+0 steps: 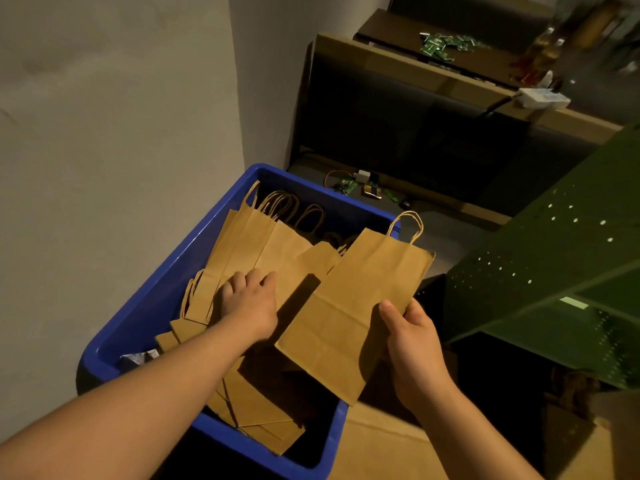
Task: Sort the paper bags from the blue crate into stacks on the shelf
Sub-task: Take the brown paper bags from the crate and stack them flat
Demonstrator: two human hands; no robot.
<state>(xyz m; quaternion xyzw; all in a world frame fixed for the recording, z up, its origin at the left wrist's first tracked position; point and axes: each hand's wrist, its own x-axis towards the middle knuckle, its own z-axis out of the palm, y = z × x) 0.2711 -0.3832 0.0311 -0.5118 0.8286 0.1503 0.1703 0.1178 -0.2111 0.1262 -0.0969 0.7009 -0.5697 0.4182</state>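
Dim storeroom, grey wall on the left, green shelf [554, 258] off to the right. The right hand [414, 344] pinches a flat paper bag [353, 306] by its bottom edge above the blue crate [162, 292], handles pointing away, shelf on that hand's side. The left hand [251, 303] lies flat, fingers spread, on the bags in the crate [263, 251].

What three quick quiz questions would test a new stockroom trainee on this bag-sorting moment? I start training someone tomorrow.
1. True or false: the right hand holds a paper bag.
2. What colour is the crate?
3. The left hand rests on: A) the shelf B) the bags in the crate.

Key: 1 true; 2 blue; 3 B.
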